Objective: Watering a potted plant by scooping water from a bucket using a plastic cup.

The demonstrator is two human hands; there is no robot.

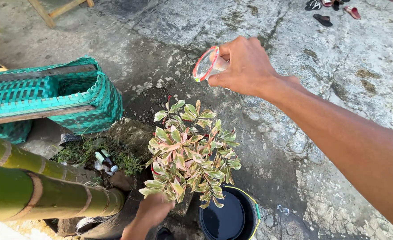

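The right hand (245,66) held a clear cup (207,64) tilted above a leafy plant (189,153), fingers wrapped around it. The left hand (152,211) reached under the leaves, fingers hidden. A dark bucket (229,218) stood just beside the plant.

Green woven basket (85,95), bamboo poles (36,186), sandals (323,19) on cracked concrete ground (347,75).
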